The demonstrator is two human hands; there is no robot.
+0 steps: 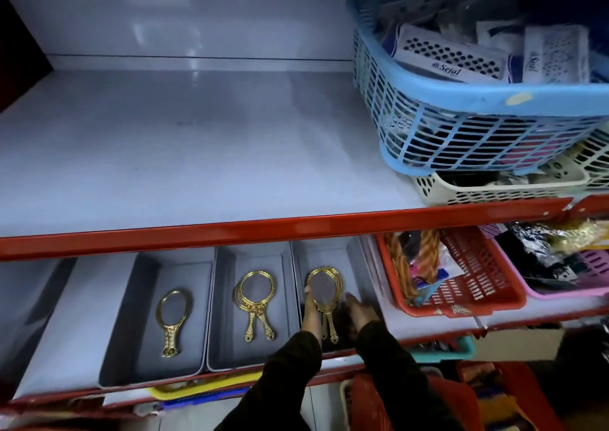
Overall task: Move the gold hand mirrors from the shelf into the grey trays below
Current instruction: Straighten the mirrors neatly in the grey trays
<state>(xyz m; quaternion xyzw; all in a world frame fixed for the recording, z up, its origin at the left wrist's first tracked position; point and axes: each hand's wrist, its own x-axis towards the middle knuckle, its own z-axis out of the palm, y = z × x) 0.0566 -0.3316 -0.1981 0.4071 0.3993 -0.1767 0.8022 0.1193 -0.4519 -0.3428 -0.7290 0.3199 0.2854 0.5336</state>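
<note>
Three grey trays stand side by side on the lower shelf. The left tray (131, 341) holds one gold hand mirror (173, 322). In the middle tray (227, 266) lie a few stacked gold mirrors (257, 302). Over the right tray (354, 256) my left hand (311, 313) grips a small stack of gold mirrors (324, 294) by the frame and handles. My right hand (361, 312) hovers just to their right, fingers apart, holding nothing. The upper shelf (184, 153) shows no mirrors.
A blue basket (461, 127) of packets sits on a white basket (494, 190) at the upper shelf's right. A red basket (461, 285) and a pink one (566, 275) stand right of the trays. The shelf's red front lip (230, 233) overhangs the trays.
</note>
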